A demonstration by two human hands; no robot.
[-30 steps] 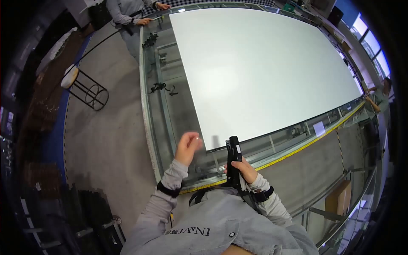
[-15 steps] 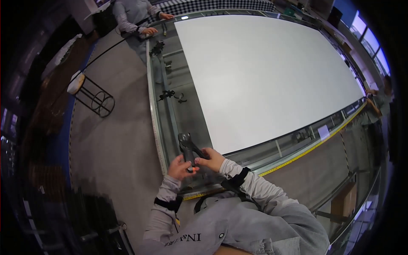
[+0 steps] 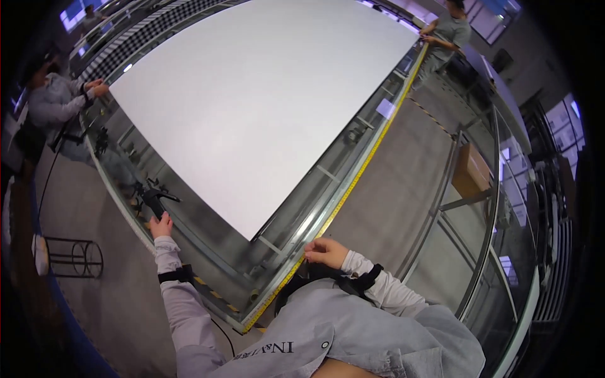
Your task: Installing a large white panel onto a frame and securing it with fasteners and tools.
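Note:
My left hand [image 3: 161, 225] is stretched far out to the left and grips the handle of a black pistol-shaped power tool [image 3: 154, 199] at the left rail of the metal frame [image 3: 208, 252]. Resting on the yellow-edged front rail [image 3: 353, 183] close to my chest, my right hand [image 3: 324, 251] has its fingers curled with nothing visible in it. The frame surrounds a large white panel [image 3: 252, 107].
A person in grey [image 3: 53, 104] works at the frame's far left corner and another person [image 3: 444, 34] at its far right end. A black clamp [image 3: 101, 135] sits on the left rail. A wire stool [image 3: 69, 257] stands left; a cardboard box [image 3: 471, 171] right.
My view has swung right. Both hands held the tool half a second ago; my right hand has let go and come back to the front rail, while my left has carried the tool out left.

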